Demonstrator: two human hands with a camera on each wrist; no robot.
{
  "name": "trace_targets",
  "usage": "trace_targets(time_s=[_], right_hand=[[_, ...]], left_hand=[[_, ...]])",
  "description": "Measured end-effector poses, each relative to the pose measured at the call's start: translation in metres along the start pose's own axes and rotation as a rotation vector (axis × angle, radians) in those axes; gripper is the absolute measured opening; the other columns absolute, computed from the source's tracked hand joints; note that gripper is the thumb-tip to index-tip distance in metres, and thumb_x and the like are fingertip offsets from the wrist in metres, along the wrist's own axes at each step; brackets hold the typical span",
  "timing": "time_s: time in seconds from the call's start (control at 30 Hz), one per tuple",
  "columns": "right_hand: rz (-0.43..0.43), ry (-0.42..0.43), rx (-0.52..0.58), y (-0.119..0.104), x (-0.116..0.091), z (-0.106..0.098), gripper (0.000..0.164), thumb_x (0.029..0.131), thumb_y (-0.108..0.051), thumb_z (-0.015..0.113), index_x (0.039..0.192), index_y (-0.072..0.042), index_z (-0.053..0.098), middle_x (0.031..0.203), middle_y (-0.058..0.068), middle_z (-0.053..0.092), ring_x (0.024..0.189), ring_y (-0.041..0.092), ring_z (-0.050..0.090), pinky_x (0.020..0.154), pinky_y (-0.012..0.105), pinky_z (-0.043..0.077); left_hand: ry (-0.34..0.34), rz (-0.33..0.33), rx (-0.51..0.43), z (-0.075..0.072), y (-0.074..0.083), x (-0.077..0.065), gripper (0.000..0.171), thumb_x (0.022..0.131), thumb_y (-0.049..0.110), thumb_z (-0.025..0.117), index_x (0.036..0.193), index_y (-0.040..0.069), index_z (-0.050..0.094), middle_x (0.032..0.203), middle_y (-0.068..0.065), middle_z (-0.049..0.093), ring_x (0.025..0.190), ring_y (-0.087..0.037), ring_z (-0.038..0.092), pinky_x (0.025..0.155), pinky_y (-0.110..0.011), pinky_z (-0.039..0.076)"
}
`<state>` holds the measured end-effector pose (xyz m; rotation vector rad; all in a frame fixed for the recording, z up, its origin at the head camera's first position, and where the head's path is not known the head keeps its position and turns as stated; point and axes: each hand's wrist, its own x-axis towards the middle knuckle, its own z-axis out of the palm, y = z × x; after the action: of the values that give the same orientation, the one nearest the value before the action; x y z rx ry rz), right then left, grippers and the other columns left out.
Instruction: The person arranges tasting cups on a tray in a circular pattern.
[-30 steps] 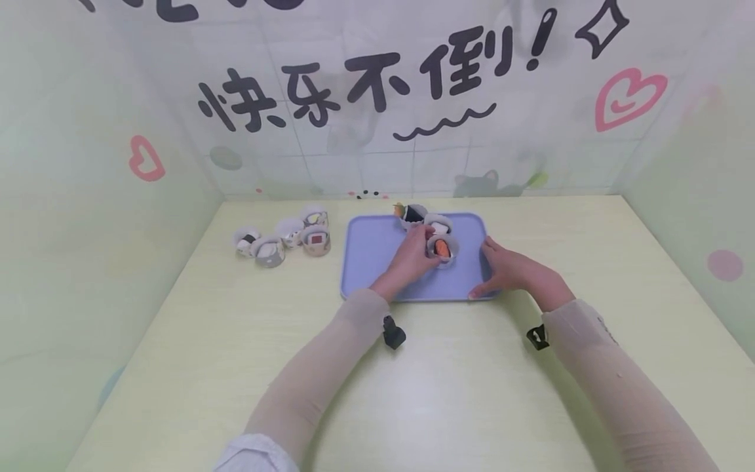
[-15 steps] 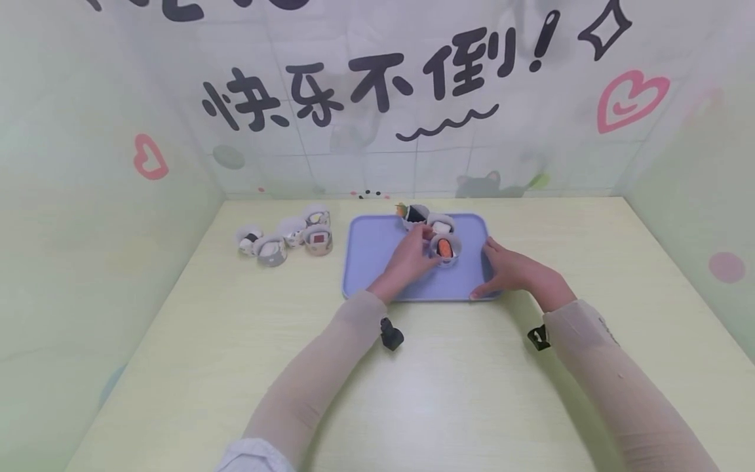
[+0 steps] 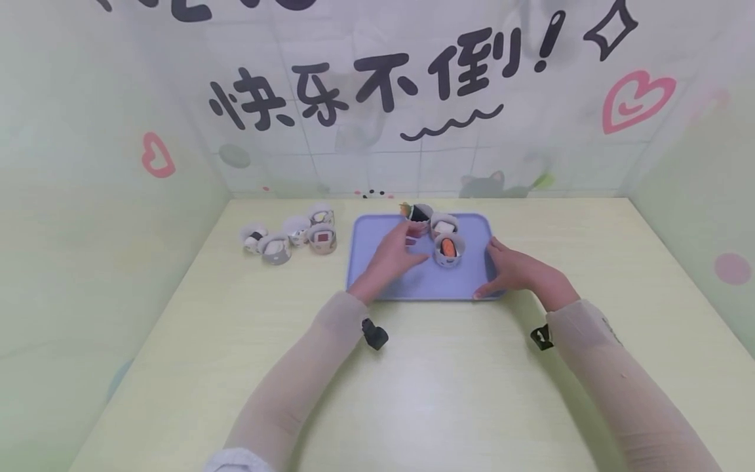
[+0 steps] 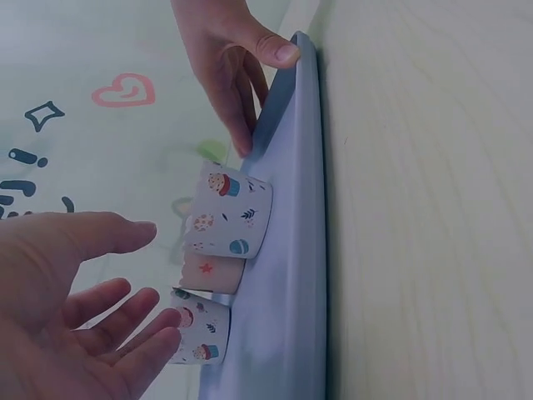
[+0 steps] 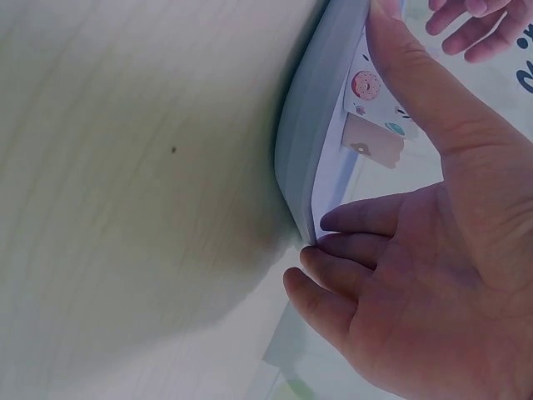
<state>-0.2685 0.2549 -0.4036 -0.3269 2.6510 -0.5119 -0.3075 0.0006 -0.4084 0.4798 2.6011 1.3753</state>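
My left hand hovers over the blue tray, its thumb and fingers spread and holding nothing. Just right of it stands a paper cup with an orange-topped sushi piece. Behind that is a cup with a white piece. Near the tray's back edge, another cup holds a black-wrapped piece with orange and green at one end. In the left wrist view, a printed cup stands apart from my left fingertips. My right hand rests on the tray's front right corner, thumb at the front rim, fingers at the right rim.
Left of the tray, several paper cups with sushi pieces stand grouped on the table, among them one with a red-centred piece and a grey cup. A printed wall sheet closes off the back of the table.
My left hand has let go of the cup with the orange-topped piece and drawn back to the left. That cup stays on the tray. My right hand keeps its place at the corner.
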Motion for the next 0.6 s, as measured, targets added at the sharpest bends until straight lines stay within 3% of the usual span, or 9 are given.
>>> trace_targets(time_s=[0.33, 0.6], right_hand=[[0.001, -0.002, -0.005, 0.000, 0.002, 0.000, 0.128, 0.077, -0.051, 0.082, 0.151, 0.018, 0.004, 0.160, 0.037, -0.004, 0.149, 0.052, 0.006, 0.124, 0.058, 0.015], [0.000, -0.001, -0.008, -0.002, 0.000, 0.000, 0.129, 0.076, -0.051, 0.082, 0.151, 0.018, 0.004, 0.160, 0.038, -0.004, 0.149, 0.053, 0.007, 0.124, 0.059, 0.015]], left_hand=[[0.031, 0.028, 0.059, -0.032, -0.013, -0.017, 0.041, 0.088, 0.014, 0.074, 0.125, 0.005, 0.059, 0.130, -0.011, 0.063, 0.124, -0.027, 0.060, 0.110, -0.038, 0.049], [0.095, -0.002, 0.069, -0.062, -0.024, -0.030, 0.037, 0.091, 0.016, 0.072, 0.124, 0.005, 0.060, 0.131, -0.012, 0.062, 0.127, -0.030, 0.058, 0.111, -0.040, 0.048]])
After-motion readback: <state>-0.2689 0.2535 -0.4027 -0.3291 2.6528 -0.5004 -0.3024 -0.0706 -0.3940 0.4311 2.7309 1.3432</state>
